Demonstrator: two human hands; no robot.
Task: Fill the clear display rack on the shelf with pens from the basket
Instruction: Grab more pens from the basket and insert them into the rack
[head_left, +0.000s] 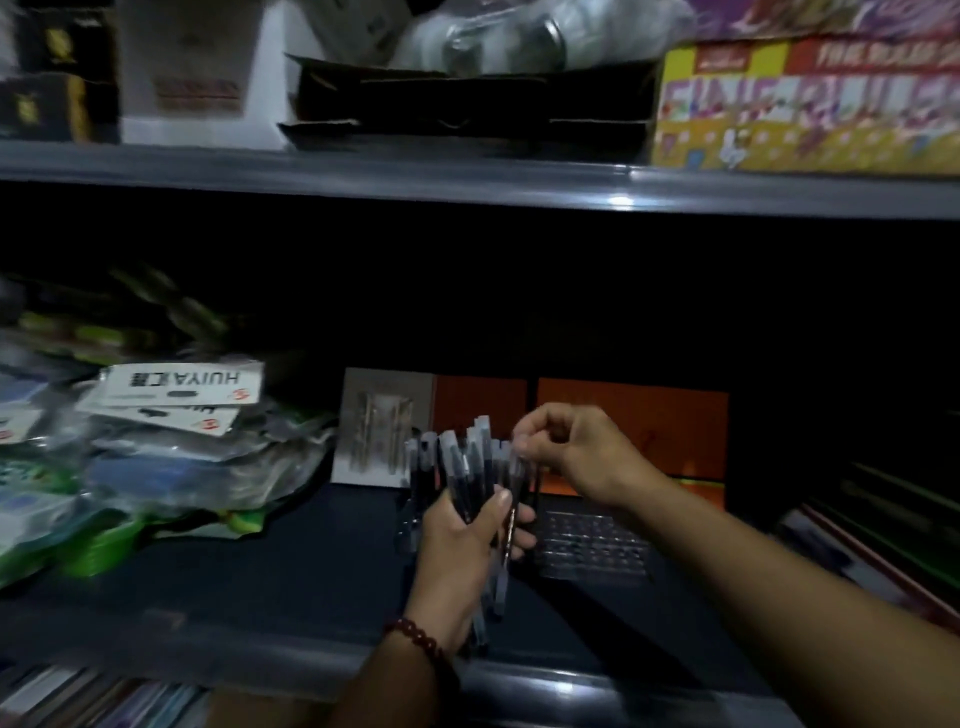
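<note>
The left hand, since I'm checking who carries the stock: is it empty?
No, the left hand is wrapped around a bundle of pens, held upright in front of the shelf.

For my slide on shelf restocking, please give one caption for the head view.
Left hand holds a bundle of pens while right hand pinches one, above the clear rack.

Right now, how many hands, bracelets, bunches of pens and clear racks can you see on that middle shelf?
Hands: 2, the left hand gripping the pens and the right hand pinching one pen's top
Bead bracelet: 1
Bunch of pens: 1, single pens too blurred to count
Clear display rack: 1
Total: 5
</note>
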